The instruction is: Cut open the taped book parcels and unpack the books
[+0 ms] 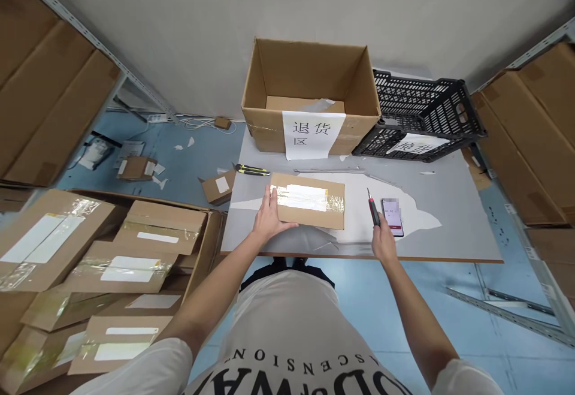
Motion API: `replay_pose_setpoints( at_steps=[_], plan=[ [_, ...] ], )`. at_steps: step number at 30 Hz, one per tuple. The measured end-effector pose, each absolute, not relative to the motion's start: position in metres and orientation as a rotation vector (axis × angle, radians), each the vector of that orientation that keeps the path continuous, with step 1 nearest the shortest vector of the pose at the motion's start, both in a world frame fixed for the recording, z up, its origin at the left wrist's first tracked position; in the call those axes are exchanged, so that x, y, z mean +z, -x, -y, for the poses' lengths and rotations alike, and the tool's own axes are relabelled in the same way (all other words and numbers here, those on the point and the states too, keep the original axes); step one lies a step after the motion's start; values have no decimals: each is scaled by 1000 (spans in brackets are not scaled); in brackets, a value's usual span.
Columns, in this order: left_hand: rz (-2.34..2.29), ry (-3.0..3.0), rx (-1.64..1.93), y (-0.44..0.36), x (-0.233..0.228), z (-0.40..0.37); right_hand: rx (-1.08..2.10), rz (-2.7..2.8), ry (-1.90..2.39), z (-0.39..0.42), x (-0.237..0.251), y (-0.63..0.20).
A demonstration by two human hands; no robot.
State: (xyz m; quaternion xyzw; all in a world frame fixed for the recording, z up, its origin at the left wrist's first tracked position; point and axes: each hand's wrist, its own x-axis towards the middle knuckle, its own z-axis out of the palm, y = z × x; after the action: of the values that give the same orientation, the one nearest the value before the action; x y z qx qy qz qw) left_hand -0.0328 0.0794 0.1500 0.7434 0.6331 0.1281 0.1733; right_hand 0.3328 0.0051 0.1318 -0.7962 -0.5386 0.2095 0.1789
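On the bench (449, 227), a taped cardboard parcel (309, 208) is pressed at its left end by the flat, open left hand (269, 218), while a red-handled screwdriver (372, 209) is gripped in the closed right hand (384, 240), just beside a phone (392, 216).

Left hand (269, 218) steadies taped parcel (309, 200); right hand (384, 240) holds, seemingly, a screwdriver (372, 208).

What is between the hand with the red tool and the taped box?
Nothing visible. The right hand holds the red tool beside the phone; only bare table lies between it and the box, which the left hand touches.
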Motion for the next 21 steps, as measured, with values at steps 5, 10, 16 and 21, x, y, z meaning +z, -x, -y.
replay_pose_setpoints(
  at_steps=[5, 10, 16, 21],
  plan=[
    [-1792, -2104, 355, 33, 149, -76, 507, 1546, 2561, -34, 78, -291],
    [-1783, -2101, 350, 35, 148, -74, 688, 1467, 2658, -44, 41, -275],
    [-1785, -2112, 265, 39, 152, -74, 655, 1580, 2626, -46, 31, -277],
    [-1727, -2195, 221, 46, 153, -69, 593, 1746, 2674, -49, 35, -280]
  ],
)
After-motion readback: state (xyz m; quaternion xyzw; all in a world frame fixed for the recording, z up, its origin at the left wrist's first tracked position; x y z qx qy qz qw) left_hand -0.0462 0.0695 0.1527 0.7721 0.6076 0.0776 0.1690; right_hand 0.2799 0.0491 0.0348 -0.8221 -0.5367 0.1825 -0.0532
